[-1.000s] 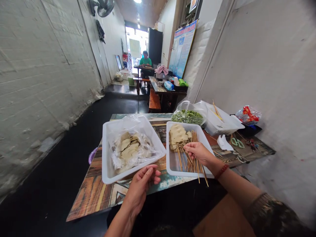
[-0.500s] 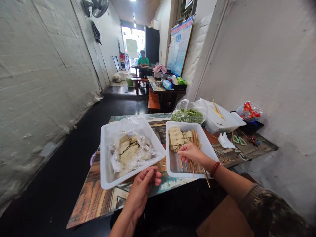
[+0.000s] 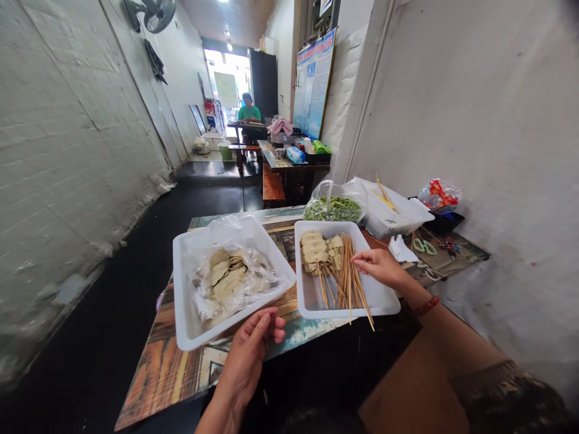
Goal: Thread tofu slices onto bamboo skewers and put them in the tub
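My right hand (image 3: 380, 266) is at the right edge of a bundle of thin bamboo skewers (image 3: 349, 274), its thumb and fingertips pinched on one of them. The skewers lie in a white tray (image 3: 384, 301), some sticking out over its front rim. Behind them in the tray are flat beige slices threaded on skewers (image 3: 313, 247). My left hand (image 3: 256, 331) is half curled, with nothing in it, just before the front corner of a second white tray (image 3: 180, 301). That tray holds a clear plastic bag with loose beige slices (image 3: 228, 277).
A bag of green vegetables (image 3: 335, 208) and a white container (image 3: 393, 208) stand behind the trays. Green-handled scissors (image 3: 424, 245) and a crumpled white tissue (image 3: 401, 249) lie right. A person in green (image 3: 249, 113) sits at a far table; a wooden bench (image 3: 273, 184) stands nearer.
My right hand has moved right, from the threaded slices to the edge of the skewer bundle. The left hand keeps its half-curled pose. The view has shifted slightly.
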Demonstrator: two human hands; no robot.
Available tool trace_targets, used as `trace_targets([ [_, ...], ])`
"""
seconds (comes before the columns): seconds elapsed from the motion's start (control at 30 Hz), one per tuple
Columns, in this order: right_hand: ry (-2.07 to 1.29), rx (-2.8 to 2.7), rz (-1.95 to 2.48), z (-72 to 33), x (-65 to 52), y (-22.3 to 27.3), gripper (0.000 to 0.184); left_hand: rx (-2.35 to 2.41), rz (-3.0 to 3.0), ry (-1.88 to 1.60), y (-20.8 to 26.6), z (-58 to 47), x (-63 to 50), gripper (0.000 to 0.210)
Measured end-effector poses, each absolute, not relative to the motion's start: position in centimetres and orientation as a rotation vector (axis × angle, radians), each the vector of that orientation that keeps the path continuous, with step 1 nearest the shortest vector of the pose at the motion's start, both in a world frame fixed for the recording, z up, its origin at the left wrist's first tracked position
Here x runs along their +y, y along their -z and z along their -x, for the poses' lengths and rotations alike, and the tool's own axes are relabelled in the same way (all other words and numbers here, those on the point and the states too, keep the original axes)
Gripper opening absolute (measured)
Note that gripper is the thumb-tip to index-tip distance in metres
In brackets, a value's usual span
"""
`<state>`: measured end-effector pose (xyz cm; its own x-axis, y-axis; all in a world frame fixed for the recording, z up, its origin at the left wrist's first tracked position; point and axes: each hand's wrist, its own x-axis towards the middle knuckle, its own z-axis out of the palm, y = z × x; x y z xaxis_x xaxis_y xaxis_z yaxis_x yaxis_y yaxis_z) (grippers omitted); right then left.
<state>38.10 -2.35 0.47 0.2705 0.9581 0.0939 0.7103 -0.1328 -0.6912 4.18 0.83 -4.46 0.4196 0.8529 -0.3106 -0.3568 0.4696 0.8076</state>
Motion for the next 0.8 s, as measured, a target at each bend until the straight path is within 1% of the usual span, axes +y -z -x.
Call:
trace_targets([
  [0.17, -0.470, -1.612, 1.942, -35.3, -3.0, 0.3, 0.012, 0.789, -0.742, -0.841, 4.5, -4.1, 0.2, 0.038],
  [0.4, -0.532, -1.395, 1.872, -34.6, -2.4, 1.2, 0.018, 0.813, -0.738, -0.871, 3.8, -2.7, -0.5, 0.039],
  [0.57, -0.596, -1.169, 1.672, -34.9, -5.0, -0.1, 0.033, 0.810, -0.738, -0.875, 4.1, -2.3, -0.9, 0.037],
  [0.73, -0.655, -1.043, 1.387, -31.4, -8.3, -2.0, 0.060, 0.766, -0.776, -0.868, 4.1, -3.0, -1.3, 0.033],
  [0.8, -0.759, -1.002, 1.217, -28.7, -9.0, -2.1, 0.062, 0.771, -0.817, -0.868, 3.7, -3.1, -1.4, 0.033],
])
